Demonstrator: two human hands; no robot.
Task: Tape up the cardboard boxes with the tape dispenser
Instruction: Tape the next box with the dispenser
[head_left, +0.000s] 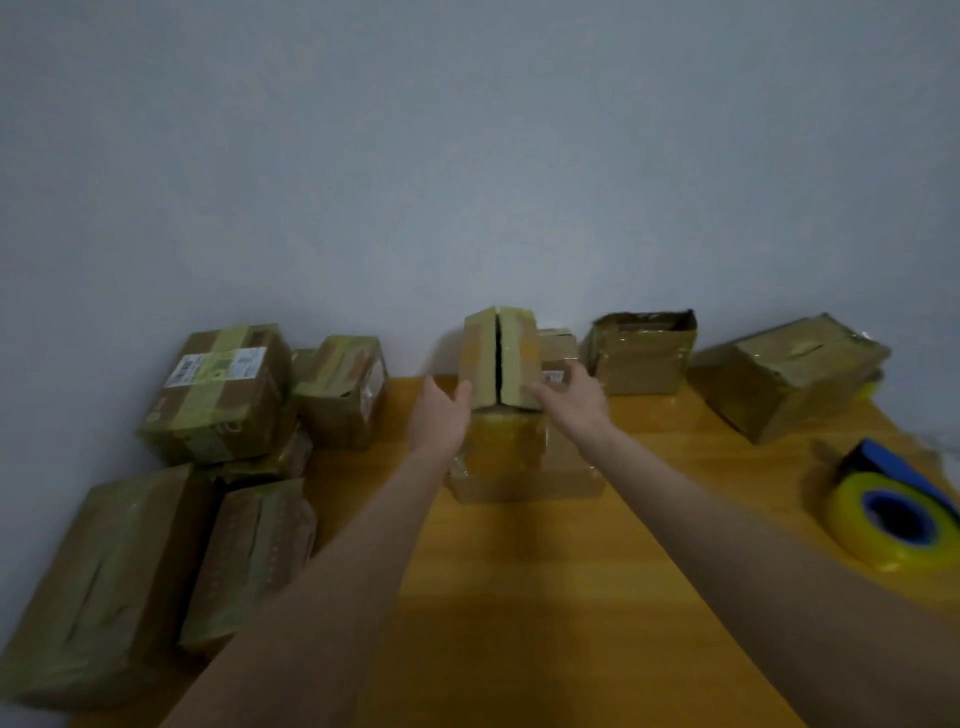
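Nearest in, the yellow wooden desk (519, 597) has both bare forearms reaching across it. At its left edge lies a pile that looks finished: a long brown cardboard box striped with yellowish tape (104, 577), a narrower taped carton (249, 556) touching it, and beyond those a labelled taped box (218, 395) and a smaller taped box (343, 395) towards the far left corner. Over by the right edge, the blue tape dispenser with its yellow-tinted roll (891, 514) lies on its side, untouched, well apart from either hand. Mid-desk, here's the action: the left hand (441, 415) and right hand (576, 400) each have a grip closed on one side of a small brown cardboard box (501, 358), standing on a flat tape-shiny carton (519, 462), its two flaps facing us with a dark gap between them, so that seam is not yet sealed. Against the wall along the far edge, an open-topped brown box (641, 353) looks unsealed, and a big tilted brown box (789, 374) towards the far right corner shows a slit; its state I can't call. By my reckoning, about half done, and the dispenser must be fetched.
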